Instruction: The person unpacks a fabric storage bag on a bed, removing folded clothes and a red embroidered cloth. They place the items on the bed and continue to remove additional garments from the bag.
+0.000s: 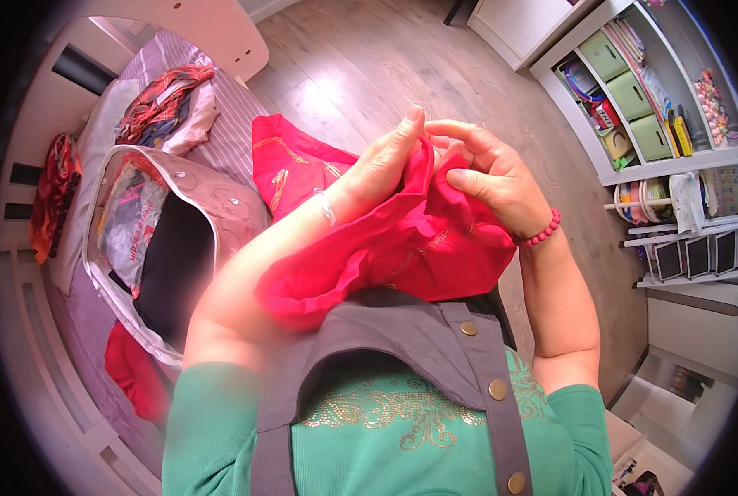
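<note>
A bright red garment (443, 248) with gold stitching hangs from my two hands in front of my chest. My left hand (384, 161) is partly inside a fold of the cloth, thumb up, with a clear bracelet at the wrist; part of its fingers is hidden by the fabric. My right hand (499, 180), with a red bead bracelet at the wrist, pinches an edge of the garment between thumb and fingers. Both hands' fingertips come close together at the top of the cloth. One part of the garment spreads out to the left, beyond my left forearm.
On the bed (232, 118) at the left stands an open zippered storage bag (239, 198) holding black cloth and a plastic-wrapped item. Plaid clothing (158, 99) lies behind it, another red cloth (133, 372) beside it. A shelf unit (642, 158) with green boxes stands at the right.
</note>
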A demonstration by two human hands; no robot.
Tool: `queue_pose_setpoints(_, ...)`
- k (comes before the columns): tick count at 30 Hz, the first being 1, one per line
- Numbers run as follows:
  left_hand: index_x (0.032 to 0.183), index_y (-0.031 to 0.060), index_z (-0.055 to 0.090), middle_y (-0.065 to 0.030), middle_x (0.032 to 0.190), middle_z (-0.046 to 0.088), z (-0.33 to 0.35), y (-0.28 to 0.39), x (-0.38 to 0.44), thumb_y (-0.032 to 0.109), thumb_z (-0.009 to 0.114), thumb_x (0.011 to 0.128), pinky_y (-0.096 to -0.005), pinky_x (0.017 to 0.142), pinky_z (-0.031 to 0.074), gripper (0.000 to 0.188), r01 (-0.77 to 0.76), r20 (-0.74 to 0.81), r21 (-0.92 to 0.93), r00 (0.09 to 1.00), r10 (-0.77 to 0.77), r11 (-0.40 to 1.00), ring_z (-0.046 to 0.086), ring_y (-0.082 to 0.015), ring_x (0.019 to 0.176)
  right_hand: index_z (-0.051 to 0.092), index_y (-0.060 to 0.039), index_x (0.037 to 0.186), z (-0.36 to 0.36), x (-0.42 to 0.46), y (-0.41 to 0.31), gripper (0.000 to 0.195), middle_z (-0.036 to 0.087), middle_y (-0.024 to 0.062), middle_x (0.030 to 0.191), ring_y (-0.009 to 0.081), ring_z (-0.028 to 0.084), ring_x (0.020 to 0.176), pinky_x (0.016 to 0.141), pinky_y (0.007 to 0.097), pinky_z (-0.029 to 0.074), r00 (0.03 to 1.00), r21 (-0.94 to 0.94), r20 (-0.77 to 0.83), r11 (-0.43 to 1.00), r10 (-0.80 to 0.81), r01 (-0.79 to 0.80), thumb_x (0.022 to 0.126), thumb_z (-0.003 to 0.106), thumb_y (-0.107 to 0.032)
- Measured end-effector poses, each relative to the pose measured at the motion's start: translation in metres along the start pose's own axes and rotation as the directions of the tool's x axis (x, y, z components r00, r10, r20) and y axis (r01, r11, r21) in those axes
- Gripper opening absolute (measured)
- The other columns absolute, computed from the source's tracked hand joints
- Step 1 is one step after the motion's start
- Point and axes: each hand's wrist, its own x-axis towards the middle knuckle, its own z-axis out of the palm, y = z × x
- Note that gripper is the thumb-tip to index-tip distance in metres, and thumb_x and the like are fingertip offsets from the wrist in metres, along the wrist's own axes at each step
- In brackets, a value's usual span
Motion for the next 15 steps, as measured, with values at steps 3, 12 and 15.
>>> queue_pose_setpoints(3, 0.100, -0.0001, 0.052, -0.0051, 0.076, 0.060, -0.002, 0.002, -0.002, 0.066, 0.035, 0.083, -0.0223, 0.061, 0.045, 0.070, 0.052, 0.115, 0.022, 0.992, -0.054, 0.998, 0.054, -0.0117, 0.065, 0.044, -0.0009, 0.123, -0.001, 0.001, -0.003, 0.042, 0.057, 0.0025, 0.091, 0.0080, 0.053, 0.084, 0.076, 0.0217, 0.044, 0.999, -0.011, 0.026, 1.000, 0.025, -0.024, 0.083, 0.055, -0.003)
queue_pose_setpoints(12, 0.104, -0.0015, 0.051, -0.0099, 0.096, 0.058, 0.001, 0.001, -0.007, 0.071, 0.037, 0.077, -0.0227, 0.069, 0.049, 0.079, 0.001, 0.239, 0.076, 0.971, -0.020, 0.997, 0.058, -0.0149, 0.081, 0.049, 0.0012, 0.112, 0.003, 0.003, -0.008, 0.035, 0.059, 0.0044, 0.089, 0.0087, 0.056, 0.082, 0.074, 0.0211, 0.046, 0.997, -0.021, 0.028, 0.998, 0.067, -0.067, 0.078, 0.058, 0.003)
queue_pose_setpoints(15, 0.107, -0.0011, 0.050, -0.0101, 0.096, 0.058, -0.010, -0.002, -0.003, 0.069, 0.037, 0.078, -0.0228, 0.071, 0.050, 0.077, 0.095, 0.290, 0.035, 0.952, -0.101, 0.995, 0.059, -0.0160, 0.082, 0.050, 0.0017, 0.107, 0.006, 0.005, -0.004, 0.032, 0.058, 0.0045, 0.087, 0.0086, 0.056, 0.079, 0.070, 0.0208, 0.047, 0.998, -0.023, 0.016, 0.997, 0.069, -0.068, 0.076, 0.059, 0.005)
